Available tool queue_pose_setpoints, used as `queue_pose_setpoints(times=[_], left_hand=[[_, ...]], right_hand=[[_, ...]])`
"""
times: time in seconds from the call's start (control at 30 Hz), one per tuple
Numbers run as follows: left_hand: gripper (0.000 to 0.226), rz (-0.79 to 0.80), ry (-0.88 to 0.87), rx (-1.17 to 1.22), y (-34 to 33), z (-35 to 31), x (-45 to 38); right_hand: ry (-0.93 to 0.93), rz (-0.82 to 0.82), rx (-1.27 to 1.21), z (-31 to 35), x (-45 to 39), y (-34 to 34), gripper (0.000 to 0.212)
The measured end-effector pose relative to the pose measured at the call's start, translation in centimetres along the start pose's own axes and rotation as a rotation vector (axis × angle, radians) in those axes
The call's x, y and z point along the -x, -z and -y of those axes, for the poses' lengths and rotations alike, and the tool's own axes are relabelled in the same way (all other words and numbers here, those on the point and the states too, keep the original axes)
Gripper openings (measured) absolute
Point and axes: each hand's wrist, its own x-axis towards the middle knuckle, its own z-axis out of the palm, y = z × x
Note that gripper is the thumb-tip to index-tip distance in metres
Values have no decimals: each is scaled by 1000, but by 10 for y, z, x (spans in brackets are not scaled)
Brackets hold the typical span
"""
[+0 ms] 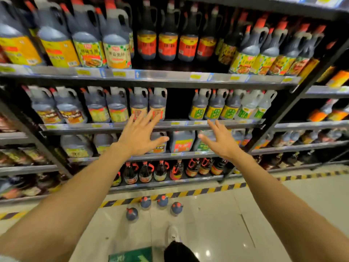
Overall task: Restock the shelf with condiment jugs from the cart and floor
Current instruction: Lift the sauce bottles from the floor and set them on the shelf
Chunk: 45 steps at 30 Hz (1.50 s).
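Both my arms reach forward toward the black shelf unit. My left hand [140, 134] is spread with straight fingers in front of the red-labelled jugs [157, 104] on the second shelf [177, 124], holding nothing. My right hand [220, 139] is also spread and empty, just right of a dark gap [178, 104] between the red-labelled jugs and the green-labelled jugs [213, 105]. Several dark condiment jugs with red caps [162, 201] stand on the floor below, seen from above. No cart is in view.
Full rows of sauce jugs fill the top shelf [151, 74] and the lower shelves [170, 155]. A yellow-black hazard stripe [198, 191] runs along the shelf base. My shoe [172, 234] stands on glossy tiles behind the floor jugs. A green floor marking [130, 256] lies near.
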Motion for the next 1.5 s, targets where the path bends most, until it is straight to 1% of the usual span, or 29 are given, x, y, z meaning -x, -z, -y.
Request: queue_pose_setpoints(times=[0.1,0.2,0.3,0.37,0.43,0.5,0.57,0.67,0.8,0.87,0.97,1.03,1.13,1.23,1.3,1.33,1.43,1.5], left_hand=[[101,57,1,34,-28,0,14],[103,112,52,75,-54,-4,19],[117,193,99,128,-84,-10,21],[124,239,120,166,-108,-12,20],[126,283,144,190,-137,-12,20],[130,324,170,203,-170,-11,20],[134,343,178,209,-211,-10,17],[134,383,159,231,-280,-12,10],[129,397,68,204,-396,-17,8],[136,431,37,213,-456,-18,11],[140,434,65,319,-546,-12,15],[131,453,120,392,-600,-12,14],[106,492,189,471,-673,-15,10],[96,410,187,560,-733,-19,0],[89,365,190,580,-764,-21,-9],[82,355,193,566,-778,-22,-13],[36,297,169,537,-806,-24,-22],[29,252,194,593,-816,-24,-25]], right_hand=[[-10,35,19,-13,12,-24,89],[-45,81,-7,-24,14,-48,95],[-67,130,-11,-41,11,-79,95],[-97,157,-63,-55,6,-102,98],[-140,174,-149,-71,1,-128,95],[-165,207,-167,-89,-3,-154,92],[-178,230,-162,-109,-6,-183,94],[-200,235,-183,-144,-9,-243,90],[-256,240,-163,-200,-4,-352,90],[-280,248,-167,-228,-3,-408,90],[-249,241,-153,-268,-8,-486,91],[-266,249,-152,-295,-15,-531,91],[-252,245,-151,-329,-27,-590,85],[-253,229,-163,-355,-39,-637,81],[-277,227,-193,-367,-46,-660,75],[-281,233,-218,-373,-48,-671,68],[-259,206,-262,-389,-54,-698,35],[-244,170,-272,-395,-55,-708,26]])
